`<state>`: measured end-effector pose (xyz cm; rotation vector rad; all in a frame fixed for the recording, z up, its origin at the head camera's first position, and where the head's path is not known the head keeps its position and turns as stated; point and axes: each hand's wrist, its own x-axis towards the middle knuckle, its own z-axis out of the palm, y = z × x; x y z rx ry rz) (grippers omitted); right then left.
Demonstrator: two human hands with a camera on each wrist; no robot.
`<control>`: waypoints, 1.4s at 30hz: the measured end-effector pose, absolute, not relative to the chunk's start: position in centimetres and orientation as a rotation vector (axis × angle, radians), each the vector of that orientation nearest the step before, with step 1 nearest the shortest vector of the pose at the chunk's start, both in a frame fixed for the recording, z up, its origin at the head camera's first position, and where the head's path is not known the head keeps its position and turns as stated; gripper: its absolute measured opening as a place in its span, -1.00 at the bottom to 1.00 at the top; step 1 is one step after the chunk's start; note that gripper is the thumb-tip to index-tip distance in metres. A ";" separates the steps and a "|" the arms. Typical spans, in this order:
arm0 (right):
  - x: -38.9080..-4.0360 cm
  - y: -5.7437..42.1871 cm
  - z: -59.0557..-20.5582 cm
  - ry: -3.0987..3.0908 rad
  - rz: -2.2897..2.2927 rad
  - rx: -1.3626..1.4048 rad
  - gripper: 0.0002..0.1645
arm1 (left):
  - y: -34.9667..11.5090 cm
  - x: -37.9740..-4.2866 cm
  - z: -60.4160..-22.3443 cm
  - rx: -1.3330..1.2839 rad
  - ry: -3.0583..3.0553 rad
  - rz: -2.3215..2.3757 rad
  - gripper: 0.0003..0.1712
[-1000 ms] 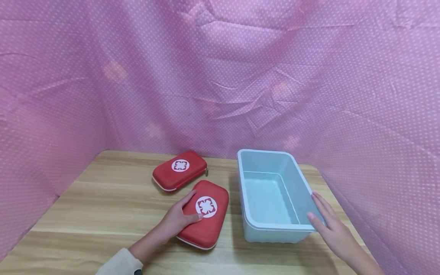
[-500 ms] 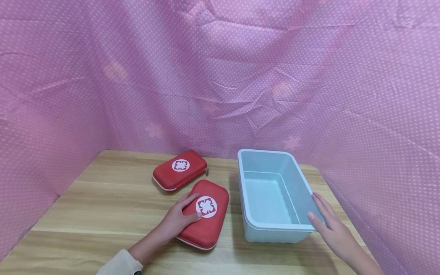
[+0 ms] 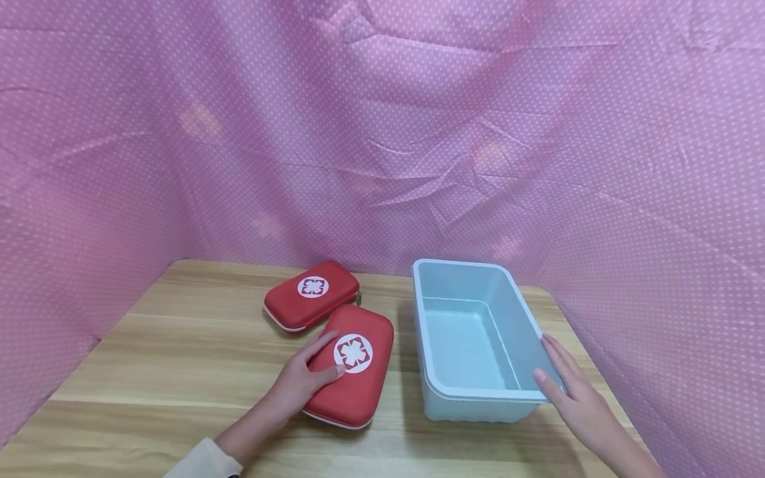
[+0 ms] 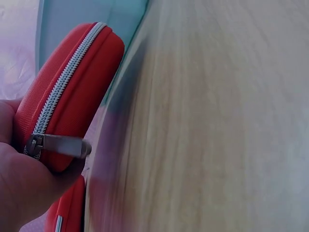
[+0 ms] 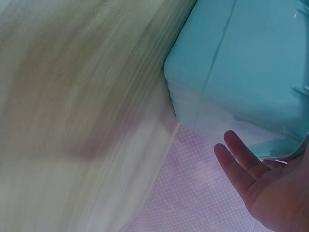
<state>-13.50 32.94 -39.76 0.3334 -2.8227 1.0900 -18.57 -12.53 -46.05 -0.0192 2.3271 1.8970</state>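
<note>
My left hand (image 3: 294, 385) grips a red first-aid case (image 3: 358, 393) with a white emblem, thumb on top near the emblem. In the left wrist view the case's silver zipper (image 4: 65, 79) and its metal pull (image 4: 63, 145) face the camera, and the case tilts above the tabletop. A second red first-aid case (image 3: 283, 304) lies flat just behind it. My right hand (image 3: 580, 401) holds the right rim of a pale blue plastic bin (image 3: 487, 394), thumb over the inside and fingers along the outer wall. The bin holds nothing.
The wood-grain table (image 3: 179, 358) carries both cases and the bin. Pink dotted cloth (image 3: 388, 166) hangs behind and on both sides, close to the table's edges. A narrow strip of tabletop separates the held case from the bin.
The left hand and its first-aid case have shifted slightly up and to the left in the head view, the case now overlapping the rear one. The right hand and bin stay put.
</note>
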 end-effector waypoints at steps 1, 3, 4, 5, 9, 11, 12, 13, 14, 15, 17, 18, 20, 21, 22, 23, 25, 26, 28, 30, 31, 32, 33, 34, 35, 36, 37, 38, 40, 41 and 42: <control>-13.5 32.9 -39.8 -2.822 1.089 0.332 -0.24 | -12.6 -18.6 -46.0 -0.032 2.310 1.915 -0.23; -13.5 32.9 -39.9 -2.820 1.078 0.324 -0.24 | -12.9 -18.6 -45.9 -0.038 2.296 1.942 -0.24; -13.6 32.9 -39.9 -2.818 1.070 0.319 -0.24 | -13.0 -18.6 -45.8 -0.042 2.300 1.944 -0.23; -13.6 32.9 -40.0 -2.816 1.069 0.318 -0.24 | -13.1 -18.7 -45.7 -0.043 2.307 1.945 -0.23; -13.6 32.8 -40.0 -2.811 1.063 0.304 -0.24 | -13.4 -19.0 -45.5 -0.050 2.356 1.928 -0.23; -13.6 32.8 -40.1 -2.808 1.073 0.306 -0.24 | -13.5 -19.1 -45.4 -0.041 2.364 1.932 -0.23; -13.7 32.7 -40.0 -2.808 1.076 0.302 -0.24 | -13.5 -19.2 -45.3 -0.032 2.366 1.935 -0.23; -13.7 32.6 -40.0 -2.807 1.077 0.303 -0.24 | -13.5 -19.2 -45.2 -0.021 2.367 1.940 -0.23; -13.7 32.6 -40.1 -2.806 1.080 0.303 -0.24 | -13.5 -19.2 -45.0 -0.009 2.369 1.944 -0.23; -13.7 32.5 -40.1 -2.806 1.085 0.304 -0.24 | -13.5 -19.2 -44.9 0.001 2.371 1.945 -0.23; -13.7 32.4 -40.1 -2.805 1.087 0.299 -0.23 | -13.5 -19.1 -44.7 0.015 2.373 1.947 -0.23; -13.7 32.3 -40.2 -2.807 1.087 0.291 -0.23 | -13.5 -19.1 -44.6 0.019 2.377 1.948 -0.23; -13.7 32.1 -40.2 -2.807 1.089 0.286 -0.23 | -13.5 -19.1 -44.4 0.027 2.384 1.946 -0.22; -13.7 32.0 -40.2 -2.808 1.092 0.284 -0.23 | -13.5 -19.1 -44.4 0.031 2.386 1.947 -0.23; -13.7 32.0 -40.2 -2.809 1.087 0.279 -0.23 | -13.5 -19.1 -44.3 0.029 2.381 1.948 -0.23; -13.7 31.9 -40.1 -2.810 1.086 0.275 -0.23 | -13.5 -19.1 -44.3 0.035 2.384 1.949 -0.23; -13.7 31.7 -40.0 -2.809 1.081 0.274 -0.24 | -13.6 -19.1 -44.1 0.038 2.392 1.939 -0.23; -13.6 31.6 -39.9 -2.808 1.076 0.273 -0.23 | -13.7 -19.2 -44.0 0.032 2.395 1.931 -0.23; -13.6 31.4 -39.8 -2.806 1.067 0.276 -0.23 | -13.7 -19.2 -43.8 0.020 2.399 1.916 -0.23; -13.6 31.3 -39.7 -2.803 1.060 0.280 -0.23 | -13.7 -19.3 -43.5 0.011 2.418 1.892 -0.22; -13.6 31.2 -39.7 -2.805 1.056 0.282 -0.22 | -13.7 -19.4 -43.4 0.000 2.410 1.892 -0.22; -13.6 31.1 -39.7 -2.805 1.051 0.277 -0.22 | -13.7 -19.4 -43.2 -0.002 2.409 1.897 -0.22; -13.7 31.1 -39.7 -2.808 1.046 0.274 -0.22 | -13.7 -19.5 -43.0 -0.002 2.404 1.906 -0.22; -13.7 31.1 -39.8 -2.811 1.041 0.271 -0.22 | -13.7 -19.6 -42.9 -0.008 2.401 1.911 -0.23; -13.7 31.1 -39.8 -2.813 1.040 0.269 -0.22 | -13.7 -19.6 -42.7 -0.004 2.405 1.915 -0.23; -13.7 31.0 -39.8 -2.814 1.038 0.269 -0.22 | -13.7 -19.7 -42.6 -0.002 2.404 1.921 -0.23; -13.8 31.0 -39.9 -2.816 1.036 0.270 -0.22 | -13.7 -19.8 -42.5 -0.002 2.403 1.929 -0.23; -13.8 31.0 -39.9 -2.817 1.035 0.271 -0.22 | -13.6 -19.8 -42.3 0.002 2.403 1.935 -0.22; -13.9 30.9 -40.0 -2.820 1.037 0.279 -0.21 | -13.6 -20.0 -42.0 0.010 2.407 1.940 -0.22; -13.9 30.9 -40.0 -2.821 1.036 0.280 -0.21 | -13.6 -19.8 -41.5 0.015 2.407 1.942 -0.22; -13.9 30.8 -40.0 -2.822 1.035 0.281 -0.21 | -13.5 -19.6 -40.7 0.017 2.403 1.944 -0.22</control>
